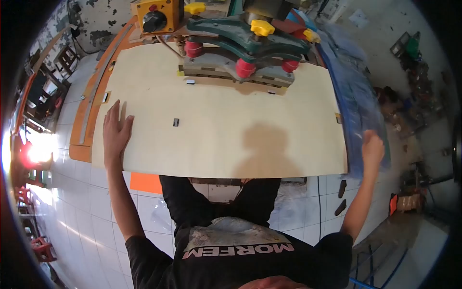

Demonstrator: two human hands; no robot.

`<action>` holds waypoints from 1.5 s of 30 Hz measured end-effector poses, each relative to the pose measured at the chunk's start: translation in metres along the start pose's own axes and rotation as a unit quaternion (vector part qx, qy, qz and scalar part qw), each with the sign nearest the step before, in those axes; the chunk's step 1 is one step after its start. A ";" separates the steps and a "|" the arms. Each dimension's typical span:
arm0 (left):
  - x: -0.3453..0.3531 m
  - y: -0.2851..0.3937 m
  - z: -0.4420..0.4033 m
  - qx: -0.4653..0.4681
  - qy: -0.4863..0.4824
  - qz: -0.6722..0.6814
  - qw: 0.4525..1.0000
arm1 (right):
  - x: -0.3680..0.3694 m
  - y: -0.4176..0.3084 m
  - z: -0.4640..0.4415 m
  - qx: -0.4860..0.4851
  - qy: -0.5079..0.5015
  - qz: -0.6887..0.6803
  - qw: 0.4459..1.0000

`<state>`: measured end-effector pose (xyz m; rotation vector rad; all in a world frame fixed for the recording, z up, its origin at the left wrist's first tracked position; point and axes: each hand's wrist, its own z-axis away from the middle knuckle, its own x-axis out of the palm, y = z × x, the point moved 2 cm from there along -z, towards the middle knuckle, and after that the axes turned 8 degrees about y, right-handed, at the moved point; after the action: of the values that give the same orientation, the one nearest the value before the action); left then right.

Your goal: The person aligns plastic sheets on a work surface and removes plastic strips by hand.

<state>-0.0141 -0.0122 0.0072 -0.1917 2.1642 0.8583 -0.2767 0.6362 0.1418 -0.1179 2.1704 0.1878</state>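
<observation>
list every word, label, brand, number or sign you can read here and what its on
"MORFEM": pale capitals, upside down in this view, across the front of the person's black shirt.
Yellow control box with a dark dial: any markings are too small to read.
No other text is legible.

From head height, the single view looks steeply down and forward: the black shirt [236, 267] sits close beneath it, the pale sheet [216, 144] spreads across the middle, and the machine [221, 36] is cut off by the top edge. The very wide lens takes in the left hand [115, 132], the right hand [373, 150] and bowed lines of floor [91, 212], though the dim right side seems too murky to judge depth.
</observation>
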 end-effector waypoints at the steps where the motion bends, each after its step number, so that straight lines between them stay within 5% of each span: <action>1: 0.003 0.006 0.004 0.000 0.010 0.011 1.000 | -0.009 -0.011 -0.002 -0.004 -0.003 0.000 1.000; 6: -0.009 0.010 0.001 -0.004 0.031 0.042 0.999 | -0.001 -0.165 0.094 0.014 -0.134 -0.280 0.951; 10: -0.025 0.031 0.009 0.058 0.075 -0.020 0.995 | -0.015 -0.245 0.118 -0.085 -0.161 -0.534 0.825; 13: -0.036 0.029 0.016 0.125 0.098 -0.026 0.987 | -0.028 -0.244 0.118 -0.124 -0.103 -0.554 0.817; 18: -0.038 0.056 0.029 0.134 0.017 0.141 0.981 | 0.025 -0.171 0.125 -0.057 -0.035 -0.402 0.913; 20: -0.035 0.075 0.024 0.131 -0.040 0.158 0.978 | 0.038 -0.155 0.132 -0.081 -0.070 -0.224 0.969; 27: 0.031 0.118 -0.035 0.237 -0.220 0.185 0.928 | 0.046 -0.196 0.154 -0.073 -0.088 -0.210 0.971; 31: 0.072 0.125 -0.059 0.275 -0.283 0.173 0.902 | 0.034 -0.212 0.148 -0.001 -0.086 -0.326 0.941; 33: 0.086 0.124 -0.060 0.270 -0.273 0.201 0.901 | 0.029 -0.200 0.139 0.079 -0.127 -0.486 0.861; 34: 0.092 0.123 -0.060 0.261 -0.263 0.225 0.901 | 0.028 -0.194 0.134 0.082 -0.125 -0.483 0.863; 40: 0.089 0.122 -0.063 0.408 -0.240 0.159 0.866 | 0.035 -0.179 0.108 0.048 -0.124 -0.433 0.892; 43: 0.094 0.115 -0.062 0.415 -0.252 0.164 0.859 | 0.034 -0.201 0.088 -0.055 -0.126 -0.367 0.920; 45: 0.097 0.111 -0.063 0.425 -0.240 0.179 0.854 | 0.032 -0.231 0.076 -0.235 -0.126 -0.318 0.910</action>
<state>-0.1625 0.0459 0.0244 0.8084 1.9035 0.0364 -0.1979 0.4220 0.0519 -1.0036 1.6881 0.3239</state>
